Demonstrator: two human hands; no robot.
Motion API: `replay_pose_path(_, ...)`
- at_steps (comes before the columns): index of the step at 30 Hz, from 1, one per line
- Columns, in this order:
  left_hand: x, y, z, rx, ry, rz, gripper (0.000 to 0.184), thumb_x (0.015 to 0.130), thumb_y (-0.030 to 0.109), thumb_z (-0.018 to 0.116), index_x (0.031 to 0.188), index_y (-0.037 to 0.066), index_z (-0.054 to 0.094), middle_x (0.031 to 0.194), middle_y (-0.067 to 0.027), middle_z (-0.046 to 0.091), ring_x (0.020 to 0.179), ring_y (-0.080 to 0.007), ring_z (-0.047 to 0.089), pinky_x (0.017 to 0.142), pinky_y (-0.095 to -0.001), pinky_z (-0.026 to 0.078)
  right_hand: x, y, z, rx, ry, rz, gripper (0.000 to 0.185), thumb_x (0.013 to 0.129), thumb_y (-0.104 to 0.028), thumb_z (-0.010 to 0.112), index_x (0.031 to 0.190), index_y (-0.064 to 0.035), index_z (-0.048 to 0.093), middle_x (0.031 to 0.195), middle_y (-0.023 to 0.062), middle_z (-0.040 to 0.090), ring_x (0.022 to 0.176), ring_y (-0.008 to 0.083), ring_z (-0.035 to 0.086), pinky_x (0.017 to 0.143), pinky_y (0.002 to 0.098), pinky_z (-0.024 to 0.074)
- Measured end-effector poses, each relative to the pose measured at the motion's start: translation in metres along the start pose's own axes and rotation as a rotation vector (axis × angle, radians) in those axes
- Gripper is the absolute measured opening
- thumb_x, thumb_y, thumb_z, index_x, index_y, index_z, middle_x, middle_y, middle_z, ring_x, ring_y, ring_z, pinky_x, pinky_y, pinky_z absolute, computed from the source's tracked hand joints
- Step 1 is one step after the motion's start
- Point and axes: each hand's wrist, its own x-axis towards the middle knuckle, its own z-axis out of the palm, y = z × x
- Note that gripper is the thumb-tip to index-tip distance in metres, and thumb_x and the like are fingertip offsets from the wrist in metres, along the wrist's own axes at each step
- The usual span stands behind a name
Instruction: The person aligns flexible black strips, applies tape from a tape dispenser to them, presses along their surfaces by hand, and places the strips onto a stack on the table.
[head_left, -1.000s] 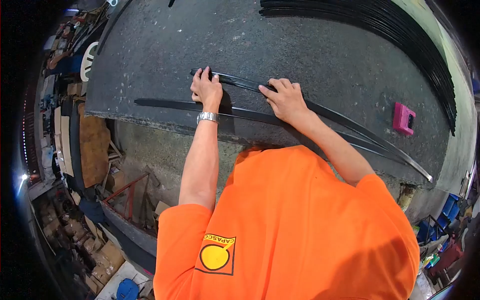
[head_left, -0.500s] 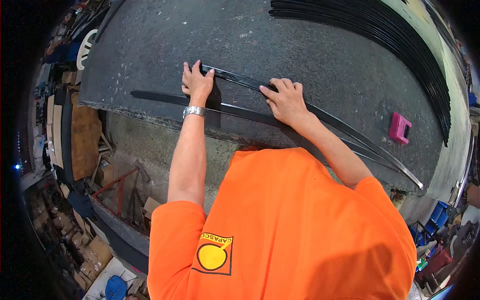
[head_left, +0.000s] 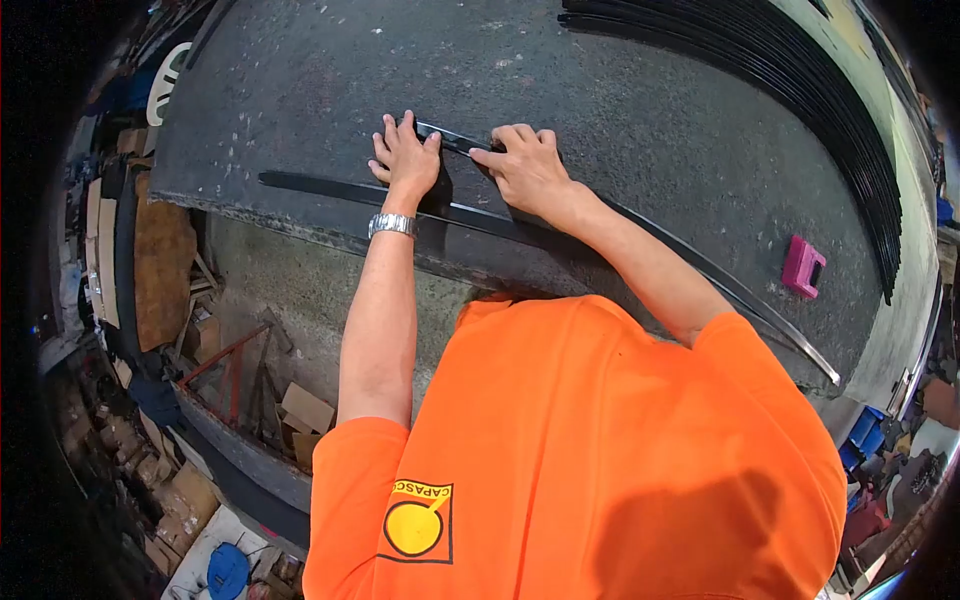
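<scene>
A long, curved black strip (head_left: 690,255) with a shiny edge lies across the dark worktop (head_left: 330,90). My left hand (head_left: 408,165), with a metal-band watch on the wrist, is at the strip's left end. Its fingers are spread, and the thumb touches the strip. Close by on the right, my right hand (head_left: 530,172) grips the same strip between thumb and bent fingers. Nearer the worktop's front edge runs a second black strip (head_left: 320,187), passing under both forearms. My right arm hides part of both strips.
A bundle of several black strips (head_left: 760,70) curves along the far right of the worktop. A pink object (head_left: 803,266) with a dark side rests at the right. Below the front edge at left are a red metal frame (head_left: 228,360) and cardboard boxes (head_left: 305,410).
My right hand has slid left along the strip, closer to my left hand. The left hand's fingers have spread apart at the strip's end. The view has shifted slightly.
</scene>
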Motion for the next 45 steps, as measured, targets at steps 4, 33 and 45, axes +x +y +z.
replay_pose_path(4,-0.002,0.001,-0.002,0.002,-0.021,0.006,0.069,0.100,0.043,0.057,0.159,0.018,0.031,0.170,-0.0163,0.011,0.155,-0.0446,0.003,0.117,-0.0707,0.005,0.009,-0.002,0.006,0.055,-0.007,0.022,0.032,0.089,-0.017,0.067,0.117,-0.0241,0.077,0.120,0.0095,0.060,0.118,0.0279,0.055,0.090,0.0471,0.0382)
replay_pose_path(33,-0.002,0.000,-0.005,-0.003,-0.034,0.031,0.071,0.100,0.044,0.056,0.160,0.017,0.028,0.170,-0.0175,0.010,0.155,-0.0462,0.003,0.116,-0.0725,0.005,0.011,-0.004,0.007,-0.006,-0.012,-0.007,0.035,0.088,-0.028,0.071,0.122,-0.0261,0.074,0.132,0.0116,0.056,0.127,0.0314,0.048,0.095,0.0535,0.0378)
replay_pose_path(45,0.003,-0.006,0.001,0.002,-0.027,0.032,0.074,0.098,0.049,0.057,0.160,0.019,0.029,0.170,-0.0165,0.010,0.155,-0.0464,0.004,0.116,-0.0727,0.007,0.006,-0.017,0.012,-0.045,0.013,-0.009,0.034,0.087,-0.032,0.072,0.122,-0.0277,0.073,0.127,0.0070,0.058,0.121,0.0265,0.051,0.089,0.0499,0.0390)
